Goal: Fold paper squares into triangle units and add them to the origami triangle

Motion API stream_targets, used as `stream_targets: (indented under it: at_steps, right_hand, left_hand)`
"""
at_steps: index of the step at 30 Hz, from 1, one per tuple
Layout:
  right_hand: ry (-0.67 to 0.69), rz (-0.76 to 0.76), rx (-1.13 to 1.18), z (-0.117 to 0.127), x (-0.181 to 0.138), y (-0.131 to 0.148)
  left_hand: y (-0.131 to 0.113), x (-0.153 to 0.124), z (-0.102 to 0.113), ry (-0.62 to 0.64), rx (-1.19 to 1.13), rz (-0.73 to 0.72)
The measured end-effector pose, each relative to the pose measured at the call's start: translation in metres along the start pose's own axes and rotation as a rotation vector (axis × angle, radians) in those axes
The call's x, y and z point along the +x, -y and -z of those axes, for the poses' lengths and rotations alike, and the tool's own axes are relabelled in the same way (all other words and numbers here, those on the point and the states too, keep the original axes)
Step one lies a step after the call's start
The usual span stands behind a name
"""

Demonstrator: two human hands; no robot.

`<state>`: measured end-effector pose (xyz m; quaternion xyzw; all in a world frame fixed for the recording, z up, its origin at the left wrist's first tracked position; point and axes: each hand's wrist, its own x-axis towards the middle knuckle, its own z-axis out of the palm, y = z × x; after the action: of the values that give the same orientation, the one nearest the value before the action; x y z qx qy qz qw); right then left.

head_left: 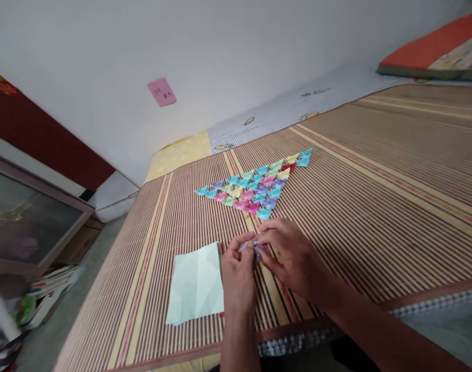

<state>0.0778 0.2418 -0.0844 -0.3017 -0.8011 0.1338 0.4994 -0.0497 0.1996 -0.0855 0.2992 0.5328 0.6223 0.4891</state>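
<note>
Between my two hands is a small folded piece of purple paper [255,250], partly covered by the fingers. My left hand [239,263] pinches it from the left with thumb and forefinger. From the right, my right hand [288,253] has its fingertips closed on the same paper. To the left of my left hand lies a creased pale green paper sheet [197,284], with a red edge showing beside it. Beyond my hands, several small folded paper pieces [247,195] in blue, pink, green, yellow and purple stand in slanting rows.
A striped bamboo mat [360,206] covers the bed. Patterned cloth [259,124] runs along the wall, where a pink note [161,92] is stuck. An orange folded quilt [429,44] lies at the far right. Papers [52,294] lie on the floor at left.
</note>
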Motion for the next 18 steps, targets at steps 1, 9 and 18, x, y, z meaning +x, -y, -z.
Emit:
stream_targets:
  at_steps: [1,9,18]
  right_hand:
    - [0.014,-0.011,-0.002,-0.001,0.000,0.000]
    - [0.093,-0.077,-0.111,-0.008,0.000,0.000]
    - [0.114,-0.075,-0.163,-0.007,-0.001,-0.002]
  left_hand:
    - [0.000,0.000,-0.001,-0.012,0.021,-0.002]
    - [0.005,0.003,-0.008,-0.152,0.068,0.003]
    - [0.009,0.005,-0.011,-0.184,-0.063,-0.025]
